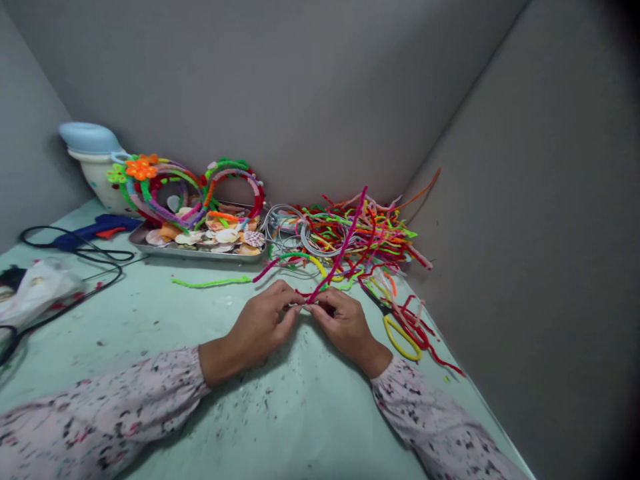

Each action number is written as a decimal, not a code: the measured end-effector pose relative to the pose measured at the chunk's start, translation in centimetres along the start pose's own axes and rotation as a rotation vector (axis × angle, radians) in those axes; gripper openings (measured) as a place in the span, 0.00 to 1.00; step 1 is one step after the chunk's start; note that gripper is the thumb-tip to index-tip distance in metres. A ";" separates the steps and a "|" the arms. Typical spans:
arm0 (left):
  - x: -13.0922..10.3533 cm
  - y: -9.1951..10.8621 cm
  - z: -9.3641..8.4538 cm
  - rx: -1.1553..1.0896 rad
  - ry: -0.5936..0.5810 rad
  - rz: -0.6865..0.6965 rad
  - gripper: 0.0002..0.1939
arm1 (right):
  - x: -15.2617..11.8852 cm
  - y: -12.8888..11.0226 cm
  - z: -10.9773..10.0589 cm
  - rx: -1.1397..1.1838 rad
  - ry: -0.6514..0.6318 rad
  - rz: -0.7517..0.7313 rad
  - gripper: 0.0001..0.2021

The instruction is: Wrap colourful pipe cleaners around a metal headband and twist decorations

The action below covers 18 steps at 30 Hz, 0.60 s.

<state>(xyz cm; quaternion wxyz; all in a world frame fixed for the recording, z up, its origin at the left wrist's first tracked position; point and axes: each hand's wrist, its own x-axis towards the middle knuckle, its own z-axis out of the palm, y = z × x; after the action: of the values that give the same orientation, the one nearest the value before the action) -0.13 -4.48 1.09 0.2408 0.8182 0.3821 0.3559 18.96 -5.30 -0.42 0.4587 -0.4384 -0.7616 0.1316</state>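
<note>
Near the middle of the table, my left hand (260,327) and my right hand (349,327) meet, fingertips pinched close together. Between them is a thin wire hoop (295,255), its far arc wrapped in magenta, green and yellow fuzzy pipe cleaner. My left hand grips the hoop's near side, where a little pale wire shows. A long magenta pipe cleaner (347,243) rises from my right fingertips, slanting up and to the right. The fingers partly hide where it meets the hoop. Beyond my left hand lies a light green pipe cleaner (213,283).
A metal tray (200,253) holds shells and finished colourful hoops (235,167). Behind my hands are coiled wires (280,227) and a pipe cleaner heap (385,233). Yellow-handled scissors (400,339) lie right; a blue glue gun (85,233), plastic bag (43,287) and blue-lidded container (95,167) stand left.
</note>
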 end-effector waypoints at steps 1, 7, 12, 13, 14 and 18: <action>0.0 0.1 0.0 -0.005 -0.001 0.004 0.10 | 0.0 -0.1 0.0 0.001 0.004 0.010 0.03; -0.1 0.1 0.0 -0.024 0.007 0.044 0.14 | 0.2 -0.6 -0.3 0.071 -0.047 0.018 0.06; 0.0 -0.1 -0.1 -0.042 0.014 0.053 0.14 | 0.2 -0.5 -0.5 0.053 -0.036 -0.037 0.06; 0.0 0.0 -0.1 -0.048 0.012 0.055 0.14 | 0.2 -0.4 -0.5 0.050 -0.033 -0.045 0.06; 0.0 0.0 -0.1 -0.053 0.009 0.057 0.14 | 0.2 -0.4 -0.4 0.043 -0.033 -0.052 0.06; 0.0 0.1 -0.1 -0.062 -0.004 0.057 0.14 | 0.1 -0.2 -0.5 0.008 -0.053 -0.071 0.06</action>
<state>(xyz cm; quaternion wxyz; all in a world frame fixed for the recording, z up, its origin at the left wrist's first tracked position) -0.17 -4.53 1.21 0.2565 0.8215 0.3468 0.3728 19.18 -5.43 0.06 0.4443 -0.4058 -0.7881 0.1299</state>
